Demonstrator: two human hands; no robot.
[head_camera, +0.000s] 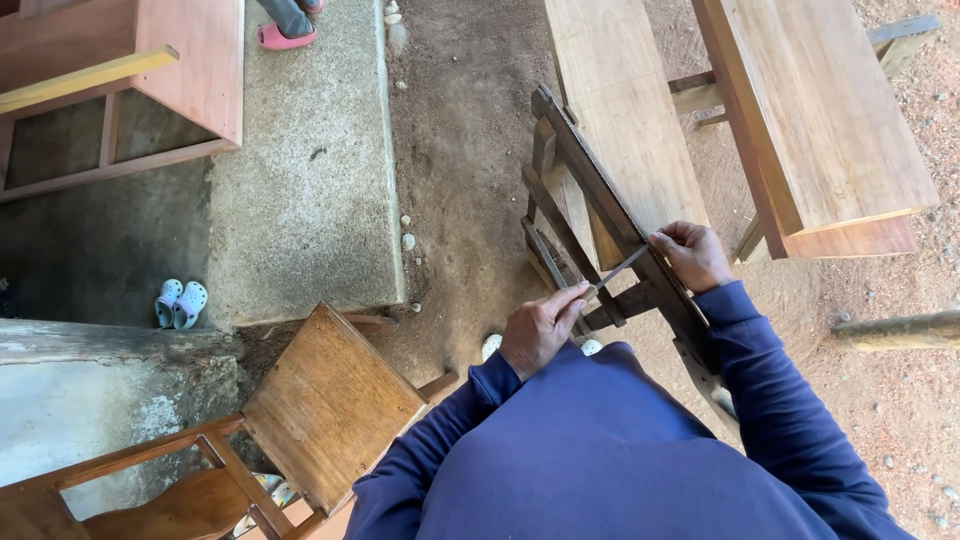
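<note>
Between left hand (540, 328) and right hand (692, 254), file (622, 268) crosses saw blade (600, 195).

The far bench (830, 130) and plank (620, 130) run off the top edge. The chair (300, 420) is cut by the bottom edge, the cabinet (120, 90) by the far left corner. A foot in a pink sandal (285, 35) shows; the rest is cropped. The saw's (610, 215) near end hides behind the right sleeve (770, 400).

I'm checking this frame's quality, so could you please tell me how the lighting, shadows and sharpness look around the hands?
Head view: soft, even daylight with no glare; both the left hand and right hand on the file are sharp, as is the saw; shadows are faint, darkest under the cabinet at upper left; wide-angle bending shows in the bench edges.
</note>
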